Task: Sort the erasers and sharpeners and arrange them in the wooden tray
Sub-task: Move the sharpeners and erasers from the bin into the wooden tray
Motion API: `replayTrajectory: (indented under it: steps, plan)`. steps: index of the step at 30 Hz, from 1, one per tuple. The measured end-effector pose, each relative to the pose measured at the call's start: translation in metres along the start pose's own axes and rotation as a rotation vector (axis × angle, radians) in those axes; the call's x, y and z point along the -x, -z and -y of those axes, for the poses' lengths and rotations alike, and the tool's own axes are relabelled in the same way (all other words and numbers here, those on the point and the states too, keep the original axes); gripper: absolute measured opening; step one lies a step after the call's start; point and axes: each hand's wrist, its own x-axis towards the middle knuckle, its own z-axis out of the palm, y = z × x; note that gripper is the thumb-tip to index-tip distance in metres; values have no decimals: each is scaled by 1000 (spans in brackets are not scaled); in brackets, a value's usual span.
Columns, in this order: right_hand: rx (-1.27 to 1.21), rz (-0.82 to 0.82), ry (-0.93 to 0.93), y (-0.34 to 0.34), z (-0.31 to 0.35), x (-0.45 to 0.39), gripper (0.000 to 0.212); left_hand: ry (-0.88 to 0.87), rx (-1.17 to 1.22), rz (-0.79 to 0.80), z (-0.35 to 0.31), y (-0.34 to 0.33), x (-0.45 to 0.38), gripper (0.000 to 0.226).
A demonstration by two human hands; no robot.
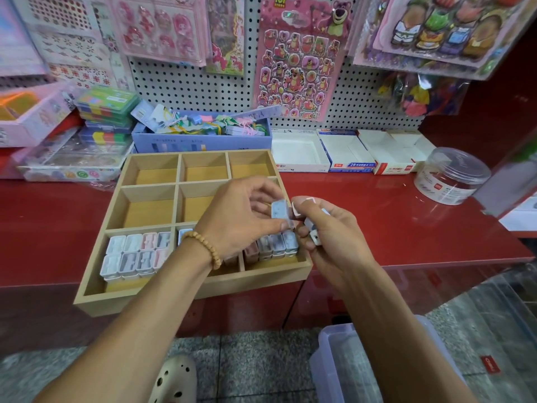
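Sharpener (279, 211), seemingly, between both hands (290, 225)

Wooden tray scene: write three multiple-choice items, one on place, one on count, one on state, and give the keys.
1. Where does the compartmented wooden tray sit?
A. on the red counter
B. on the floor
C. hung on the pegboard

2. How many compartments of the tray's back row hold items?
A. three
B. two
C. none

3. What is the left hand doing?
A. lying flat on the counter
B. pinching a small pale blue sharpener
C. hanging idle

Keys: 1 A, the tray rests on the counter's front edge. 2 C, all three show bare wood. 3 B, fingers and thumb close on the sharpener.
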Motion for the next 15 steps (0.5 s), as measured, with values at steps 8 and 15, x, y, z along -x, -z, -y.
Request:
replayTrajectory:
  steps: [8,15]
  plan:
    - [49,-11,-5,16,0,3,11,33,-502,-2,12,13,-1,31]
    - [117,-88,-5,26,-2,3,6,46,-526,-6,20,6,-10,31]
